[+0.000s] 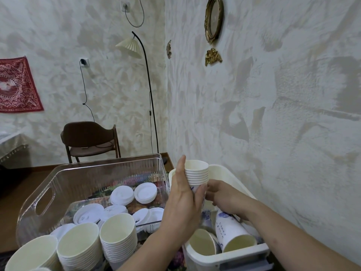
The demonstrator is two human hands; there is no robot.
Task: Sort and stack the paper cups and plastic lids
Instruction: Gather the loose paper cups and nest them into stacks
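My left hand (pixel 184 194) grips a nested stack of paper cups (pixel 197 173), held upright above the white bin (pixel 228 255). My right hand (pixel 220 194) is right beside it, its fingers at the stack's lower part, where they are hidden behind the left hand. Loose patterned cups (pixel 232 233) lie on their sides in the white bin. Three tall cup stacks (pixel 119 237) stand at the front left. Several white plastic lids (pixel 136 194) lie scattered in the clear bin (pixel 64 184).
The textured wall runs close along the right side of the white bin. A brown chair (pixel 89 139) and a floor lamp (pixel 148 90) stand behind the table. The clear bin's tall walls enclose the lids.
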